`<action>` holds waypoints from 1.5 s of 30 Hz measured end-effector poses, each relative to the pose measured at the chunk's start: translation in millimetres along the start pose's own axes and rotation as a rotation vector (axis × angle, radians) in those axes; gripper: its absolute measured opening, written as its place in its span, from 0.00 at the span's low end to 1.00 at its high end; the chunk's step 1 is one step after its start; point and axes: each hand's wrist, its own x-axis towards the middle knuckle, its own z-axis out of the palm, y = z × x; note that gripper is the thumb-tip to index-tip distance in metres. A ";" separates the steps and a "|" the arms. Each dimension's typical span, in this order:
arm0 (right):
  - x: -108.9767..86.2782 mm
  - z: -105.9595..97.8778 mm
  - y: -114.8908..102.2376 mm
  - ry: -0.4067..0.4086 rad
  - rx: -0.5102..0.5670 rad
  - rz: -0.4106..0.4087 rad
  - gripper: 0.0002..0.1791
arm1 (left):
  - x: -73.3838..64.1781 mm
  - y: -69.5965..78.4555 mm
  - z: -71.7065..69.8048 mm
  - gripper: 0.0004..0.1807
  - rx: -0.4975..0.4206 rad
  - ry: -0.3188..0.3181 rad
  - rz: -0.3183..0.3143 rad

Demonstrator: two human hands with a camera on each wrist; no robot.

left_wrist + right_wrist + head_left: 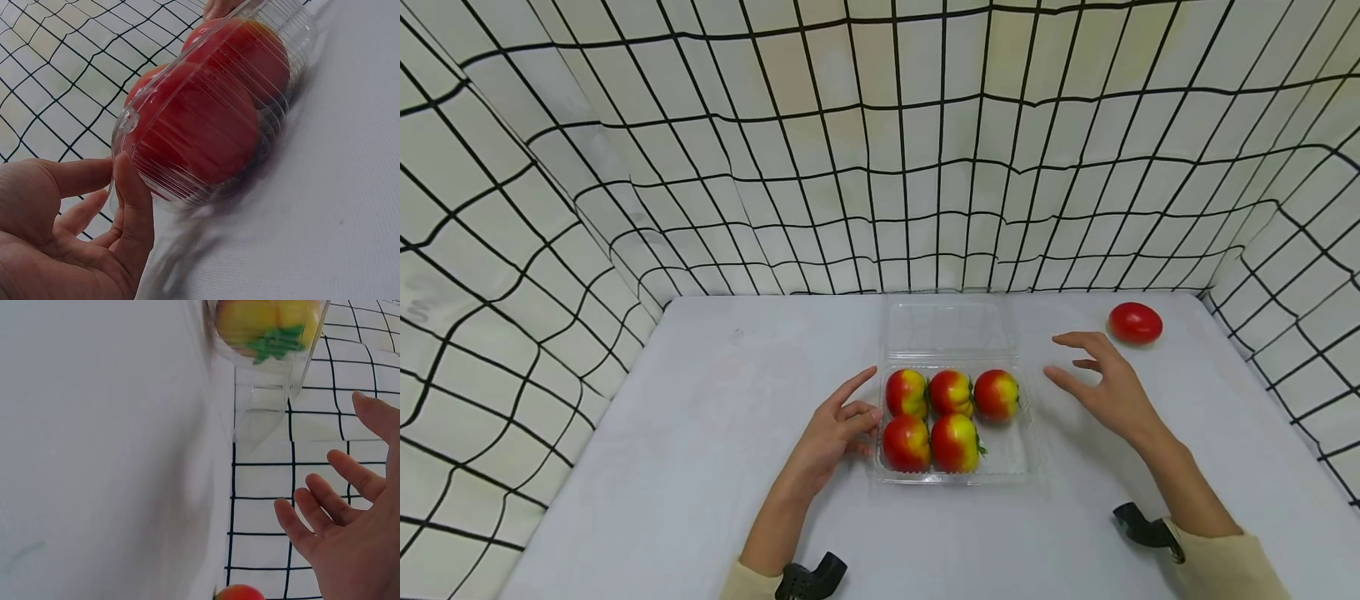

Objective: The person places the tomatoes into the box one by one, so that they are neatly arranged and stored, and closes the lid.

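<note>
A clear plastic clamshell box sits on the table with its lid folded back. Several red-and-yellow fruits fill most of it, leaving the near right corner bare. At its left side my left hand pinches the rim between thumb and finger, as the left wrist view shows at the box wall. My right hand hovers right of the box, fingers spread and holding nothing. Beyond it lies a smooth red oval fruit, whose top edge also enters the right wrist view.
A white cloth covers the table. White walls with black grid netting enclose the back, left and right sides. Black wrist mounts sit at both sleeves.
</note>
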 end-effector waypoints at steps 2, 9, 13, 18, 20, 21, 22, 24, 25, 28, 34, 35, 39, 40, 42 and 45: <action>1.2 -3.0 3.2 0.020 -0.003 0.014 0.29 | 0.2 -0.9 0.0 0.35 0.003 0.000 -0.002; 4.6 -15.6 15.6 0.113 -0.036 0.026 0.30 | 0.3 -1.8 0.8 0.35 0.004 0.001 -0.005; 8.0 -24.3 21.8 0.147 -0.065 0.022 0.30 | -0.2 -1.1 0.5 0.35 0.002 0.005 -0.009; 12.3 -32.7 28.5 0.159 -0.092 0.051 0.31 | -0.4 -0.4 -0.8 0.35 0.003 0.002 -0.010; 14.4 -34.6 31.6 0.161 -0.095 0.064 0.32 | -0.2 -0.1 -1.2 0.35 0.003 0.001 -0.008; 15.3 -35.2 32.8 0.163 -0.093 0.069 0.32 | -0.1 0.0 -1.3 0.35 0.003 0.001 -0.006; 16.1 -35.7 34.3 0.164 -0.090 0.075 0.32 | 0.0 0.0 -1.3 0.35 0.002 0.001 -0.004; 17.0 -36.4 36.8 0.167 -0.092 0.086 0.32 | 0.1 -0.3 -1.2 0.35 0.002 0.001 -0.002; 17.3 -36.4 38.0 0.167 -0.095 0.092 0.32 | 0.2 -0.6 -1.1 0.35 0.003 0.001 -0.003; 18.3 -36.6 41.7 0.167 -0.089 0.108 0.32 | 0.1 -1.4 -0.9 0.35 0.006 0.000 -0.007; 22.9 -37.3 51.6 0.168 -0.083 0.138 0.33 | -0.1 -2.0 -1.4 0.35 -0.002 0.001 -0.002; 23.6 -37.7 53.5 0.173 -0.088 0.144 0.33 | 0.0 -1.8 -1.4 0.36 -0.001 0.000 -0.001; 25.4 -40.1 60.3 0.203 -0.090 0.171 0.34 | 0.1 -1.6 -1.4 0.35 0.006 0.002 -0.001; 25.9 -40.7 61.8 0.214 -0.089 0.175 0.34 | 0.1 -1.5 -1.4 0.35 0.007 0.003 -0.001; 26.6 -42.0 64.3 0.238 -0.091 0.190 0.34 | 0.0 -1.8 -1.3 0.35 0.005 0.007 -0.004; 27.4 -44.2 68.4 0.280 -0.094 0.217 0.34 | 0.1 -2.1 -1.2 0.35 0.004 0.006 -0.005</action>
